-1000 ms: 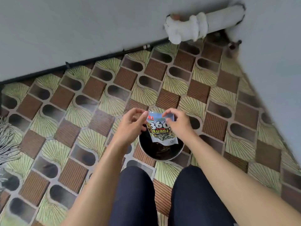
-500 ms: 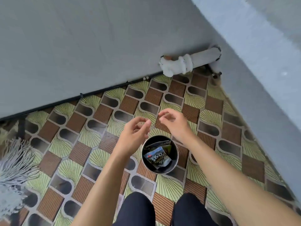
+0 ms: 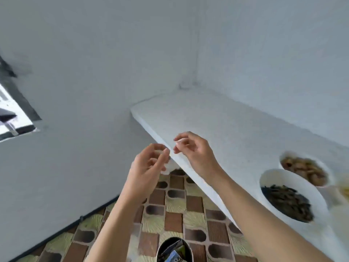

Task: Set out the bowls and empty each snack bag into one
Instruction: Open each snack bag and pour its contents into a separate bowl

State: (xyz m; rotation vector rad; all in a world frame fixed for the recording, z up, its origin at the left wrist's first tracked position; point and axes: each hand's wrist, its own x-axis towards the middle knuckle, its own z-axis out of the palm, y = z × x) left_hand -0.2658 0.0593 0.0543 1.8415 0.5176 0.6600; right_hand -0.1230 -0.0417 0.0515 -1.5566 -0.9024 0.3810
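1. My left grip (image 3: pixel 149 167) is raised in front of the wall (image 3: pixel 94 72). Its fingers are loosely curled, the thumb lies close to the forefinger, and it holds nothing.
2. My right grip (image 3: pixel 194 150) hangs just beside it, a little higher, over the front edge of the tabletop (image 3: pixel 217 118). Its fingers are also loosely curled round nothing. The two grips are close but do not touch.
3. Below both forearms, at the bottom edge of the view, a round metal tin (image 3: pixel 159 249) stands on the floor (image 3: pixel 173 220). Crumpled snack bags (image 3: pixel 174 257) lie inside it, one of them blue and white and another dark.
4. The floor is covered in patterned tiles of brown, green and grey, and it meets the wall along a dark strip.
5. To the right, on the white tabletop, a white bowl (image 3: pixel 273 176) holds dark seeds (image 3: pixel 289 201). It sits near the front edge, well apart from the right grip.
6. Just behind it stands a second white bowl (image 3: pixel 294 154) filled with a brown snack (image 3: pixel 304 171).
7. At the far right edge I see something pale yellow (image 3: pixel 344 188), too blurred for me to tell what it is.
8. On the left, an opening in the wall (image 3: pixel 13 114) shows bright light.
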